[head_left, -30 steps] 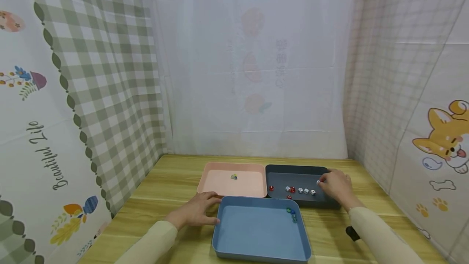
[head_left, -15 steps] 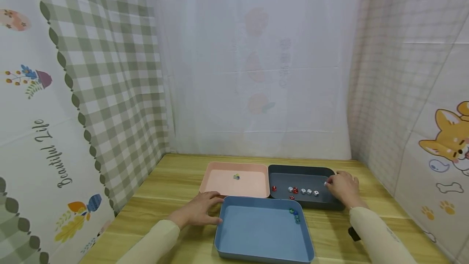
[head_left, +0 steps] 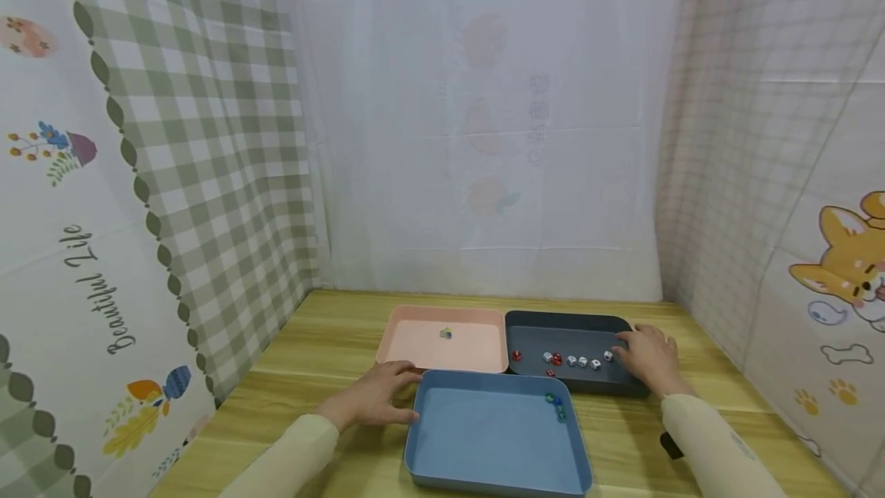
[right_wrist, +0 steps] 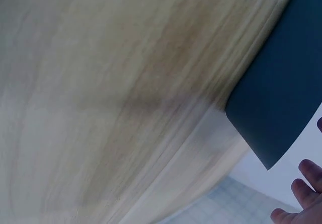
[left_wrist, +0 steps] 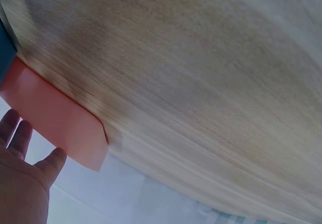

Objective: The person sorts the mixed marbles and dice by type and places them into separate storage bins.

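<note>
In the head view my right hand (head_left: 650,361) reaches over the right end of the dark grey tray (head_left: 567,320), thumb and fingers parted. Just left of its fingertips lies a white die (head_left: 608,356), apart from them. It ends a loose row of white dice, among them another white die (head_left: 596,364). Red dice lie toward the tray's left side, one red die (head_left: 517,356) near the wall. My left hand (head_left: 369,396) has its fingers spread at the left rim of the blue tray (head_left: 494,444), holding nothing. The right wrist view catches only fingers (right_wrist: 312,176) beside the dark tray's wall.
A pink tray (head_left: 415,344) stands behind the blue one, with a small yellowish and clear cluster (head_left: 445,333) in it. Green and blue dice (head_left: 558,402) lie at the blue tray's right wall. A black object (head_left: 671,446) is by the right sleeve. Curtains enclose the wooden table (head_left: 332,329).
My right hand moved slightly right with a white die, then let it go; the die now lies in the dark tray at the row's right end. The left hand stays put.
</note>
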A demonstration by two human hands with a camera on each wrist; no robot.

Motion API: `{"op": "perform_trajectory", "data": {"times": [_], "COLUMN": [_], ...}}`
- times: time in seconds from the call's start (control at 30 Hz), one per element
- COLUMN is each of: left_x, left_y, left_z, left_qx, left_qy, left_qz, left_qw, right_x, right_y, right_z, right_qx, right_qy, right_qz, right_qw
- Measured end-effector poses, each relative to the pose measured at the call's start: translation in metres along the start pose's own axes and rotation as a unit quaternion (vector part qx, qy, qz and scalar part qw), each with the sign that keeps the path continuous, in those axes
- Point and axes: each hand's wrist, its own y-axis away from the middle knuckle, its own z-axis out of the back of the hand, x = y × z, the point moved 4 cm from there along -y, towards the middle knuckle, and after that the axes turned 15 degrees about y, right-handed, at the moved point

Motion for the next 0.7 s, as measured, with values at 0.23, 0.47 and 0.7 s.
{"op": "perform_trajectory", "data": {"times": [0.23, 0.47, 0.7], "left_x": [-0.001, -0.001, -0.006], "left_y": [0.0, -0.001, -0.002], "left_z": [0.0, 0.0, 0.002], "left_qx": [0.0, -0.001, -0.004], "left_qy": [-0.004, -0.007, -0.014], "left_qz": [-0.004, -0.005, -0.008], "left_qw": [1.0, 1.0, 0.9999], "right_x": [0.003, 0.008, 0.017], "right_y": [0.002, 0.003, 0.008], "right_z": [-0.001, -0.003, 0.002], "right_qx": [-0.006, -0.014, -0.02], "right_qy": [0.002, 0.004, 0.008], "right_qz": [0.011, 0.031, 0.047], "right_qw": [0.9999, 0.9994, 0.9986]}}
